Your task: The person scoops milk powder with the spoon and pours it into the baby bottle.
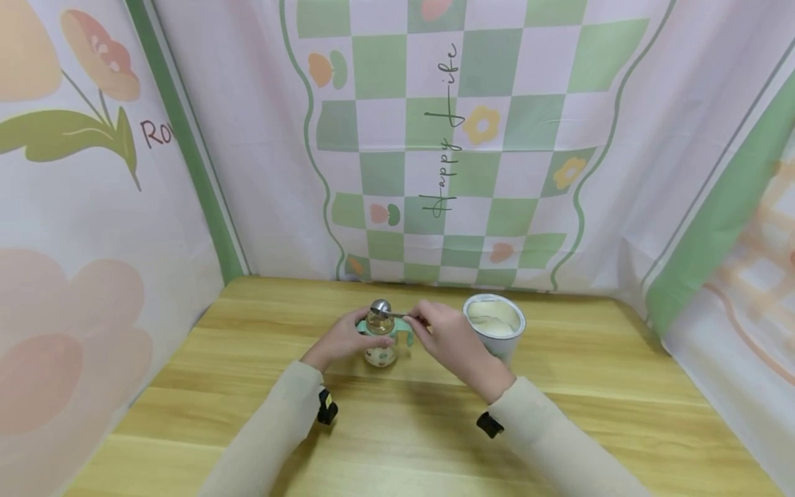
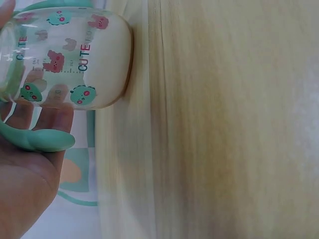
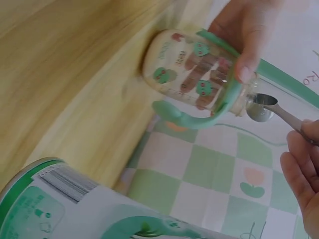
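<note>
A clear baby bottle (image 1: 381, 356) with green handles and printed cartoon figures stands upright on the table. My left hand (image 1: 340, 341) grips it near the neck, thumb in front and fingers behind. Pale powder or liquid fills its lower part in the left wrist view (image 2: 110, 59). Between the thumb and fingers of my right hand (image 1: 456, 339) is the handle of a metal measuring spoon (image 3: 262, 110). The spoon's bowl is at the bottle's open mouth, tilted; whether anything is in it, I cannot tell.
To the right of the bottle stands an open can (image 1: 500, 346) holding pale powder (image 1: 493, 322). The wooden table (image 1: 397, 442) ends at a patterned curtain (image 1: 428, 159) behind, with more curtains on both sides.
</note>
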`<state>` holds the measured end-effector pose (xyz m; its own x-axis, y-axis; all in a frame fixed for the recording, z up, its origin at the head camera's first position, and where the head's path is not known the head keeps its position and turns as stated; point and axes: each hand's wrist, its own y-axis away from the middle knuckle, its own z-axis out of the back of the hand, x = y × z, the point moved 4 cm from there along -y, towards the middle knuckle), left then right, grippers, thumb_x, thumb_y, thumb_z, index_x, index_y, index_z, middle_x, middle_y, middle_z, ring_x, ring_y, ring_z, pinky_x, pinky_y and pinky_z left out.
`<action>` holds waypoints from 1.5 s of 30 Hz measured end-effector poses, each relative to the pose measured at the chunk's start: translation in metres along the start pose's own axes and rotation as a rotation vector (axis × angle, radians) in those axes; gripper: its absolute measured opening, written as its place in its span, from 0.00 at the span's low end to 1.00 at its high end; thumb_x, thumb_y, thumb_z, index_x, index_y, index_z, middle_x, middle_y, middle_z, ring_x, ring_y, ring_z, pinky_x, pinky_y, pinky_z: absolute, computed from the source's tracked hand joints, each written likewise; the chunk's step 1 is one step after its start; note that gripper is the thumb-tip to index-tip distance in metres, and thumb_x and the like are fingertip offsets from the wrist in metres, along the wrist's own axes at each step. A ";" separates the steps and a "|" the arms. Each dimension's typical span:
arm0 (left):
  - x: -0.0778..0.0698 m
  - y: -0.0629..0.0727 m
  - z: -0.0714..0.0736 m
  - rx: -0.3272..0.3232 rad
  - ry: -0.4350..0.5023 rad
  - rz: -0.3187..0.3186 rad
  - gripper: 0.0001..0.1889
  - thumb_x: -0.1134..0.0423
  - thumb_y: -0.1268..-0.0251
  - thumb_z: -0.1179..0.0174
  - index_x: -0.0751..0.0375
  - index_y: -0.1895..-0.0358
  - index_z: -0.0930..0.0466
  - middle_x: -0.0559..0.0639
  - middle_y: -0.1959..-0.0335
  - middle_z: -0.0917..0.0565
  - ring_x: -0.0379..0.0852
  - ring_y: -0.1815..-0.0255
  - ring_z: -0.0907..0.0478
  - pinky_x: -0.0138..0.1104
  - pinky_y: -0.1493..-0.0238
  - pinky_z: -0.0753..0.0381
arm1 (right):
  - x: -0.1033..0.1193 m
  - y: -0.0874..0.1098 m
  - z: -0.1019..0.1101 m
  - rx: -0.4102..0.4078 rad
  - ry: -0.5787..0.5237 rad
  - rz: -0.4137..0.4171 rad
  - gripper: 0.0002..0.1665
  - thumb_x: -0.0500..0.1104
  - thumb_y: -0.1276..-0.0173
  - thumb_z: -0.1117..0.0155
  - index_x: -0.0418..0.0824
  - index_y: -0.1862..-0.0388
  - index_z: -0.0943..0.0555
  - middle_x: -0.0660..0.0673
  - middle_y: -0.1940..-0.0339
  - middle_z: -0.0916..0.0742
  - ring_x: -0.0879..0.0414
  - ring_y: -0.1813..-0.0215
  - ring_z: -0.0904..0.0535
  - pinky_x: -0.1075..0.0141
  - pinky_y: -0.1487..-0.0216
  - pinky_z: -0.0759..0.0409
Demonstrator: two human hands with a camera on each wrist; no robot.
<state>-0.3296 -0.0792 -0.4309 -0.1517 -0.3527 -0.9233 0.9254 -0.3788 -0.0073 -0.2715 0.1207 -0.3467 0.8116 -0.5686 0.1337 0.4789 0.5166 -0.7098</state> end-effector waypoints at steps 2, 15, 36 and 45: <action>0.001 -0.001 0.000 0.001 -0.001 -0.002 0.39 0.40 0.48 0.25 0.41 0.31 0.27 0.44 0.42 0.19 0.52 0.35 0.28 0.58 0.32 0.37 | -0.001 -0.002 0.003 -0.002 -0.056 -0.044 0.05 0.34 0.33 0.30 0.40 0.63 0.19 0.50 0.70 0.14 0.62 0.70 0.19 0.73 0.71 0.21; 0.001 0.001 0.000 -0.008 0.003 0.009 0.44 0.41 0.49 0.24 0.45 0.27 0.31 0.47 0.39 0.20 0.53 0.34 0.29 0.60 0.32 0.37 | -0.008 -0.007 0.020 -0.062 -0.187 -0.145 0.04 0.37 0.29 0.33 0.36 0.62 0.17 0.51 0.73 0.14 0.62 0.72 0.18 0.69 0.72 0.19; -0.005 0.001 0.004 0.008 -0.088 -0.014 0.41 0.41 0.49 0.24 0.41 0.29 0.29 0.46 0.37 0.22 0.53 0.33 0.30 0.59 0.32 0.37 | -0.029 0.005 0.068 -0.140 -0.080 -0.215 0.03 0.35 0.33 0.29 0.41 0.63 0.16 0.54 0.75 0.15 0.62 0.71 0.17 0.68 0.71 0.19; -0.007 -0.002 0.005 0.022 -0.107 -0.022 0.40 0.40 0.47 0.25 0.41 0.29 0.29 0.46 0.38 0.22 0.51 0.35 0.29 0.55 0.33 0.33 | -0.039 0.013 0.092 -0.172 -0.016 -0.230 0.03 0.35 0.33 0.29 0.40 0.64 0.15 0.55 0.75 0.15 0.61 0.71 0.17 0.74 0.68 0.21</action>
<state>-0.3316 -0.0804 -0.4223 -0.2094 -0.4325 -0.8770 0.9139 -0.4056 -0.0181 -0.2661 0.2081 -0.2971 0.6942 -0.6472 0.3150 0.5885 0.2584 -0.7661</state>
